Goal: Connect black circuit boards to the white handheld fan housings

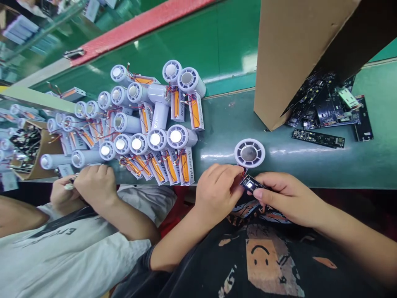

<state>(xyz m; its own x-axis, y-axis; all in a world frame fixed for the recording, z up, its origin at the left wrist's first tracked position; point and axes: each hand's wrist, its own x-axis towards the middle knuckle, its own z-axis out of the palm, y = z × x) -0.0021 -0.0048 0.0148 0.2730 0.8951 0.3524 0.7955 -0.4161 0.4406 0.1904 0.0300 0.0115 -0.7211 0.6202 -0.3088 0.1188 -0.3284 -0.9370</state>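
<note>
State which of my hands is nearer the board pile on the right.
Right. Your right hand holds a board left of and nearer you than the pile; your left hand is farther left, by the lone fan.

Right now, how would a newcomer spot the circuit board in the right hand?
Find the green bench, right of the crowded fan units. Below the lone round fan head in view, the right hand pinches a narrow, dark circuit board. It is held and shows a bright white spot; the loose boards lie by the cardboard box.
</note>
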